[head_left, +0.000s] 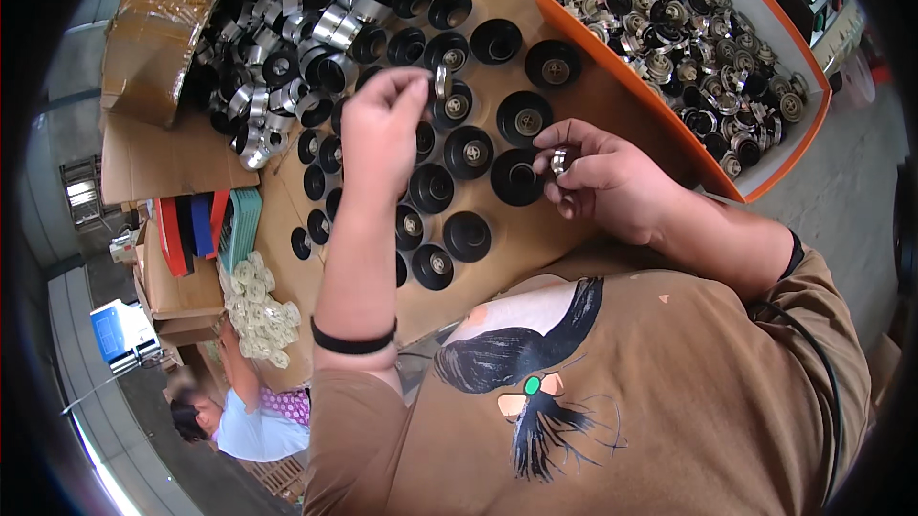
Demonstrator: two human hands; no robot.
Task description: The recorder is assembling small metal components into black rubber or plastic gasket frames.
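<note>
My left hand [387,129] is closed, its thumb and forefinger pinching a small round metal disc [443,83] tilted on edge above the black cups. In the curled fingers of my right hand [607,176] is a small shiny metal part [558,162], round and partly covered by the fingers. Rows of round black cups [431,189] stand on the brown tabletop between and beneath my hands. Several have a metal disc with a cross-like middle seated inside, as in the black cup [524,121] near my right hand; others show only a dark inside.
An orange-rimmed box [819,114] full of small round metal parts stands at the far right. Silver-and-black cups [337,26] lie heaped at the far left beside a cardboard box [153,57]. Clear plastic pieces [256,310] lie at the left edge, where another person [251,420] sits.
</note>
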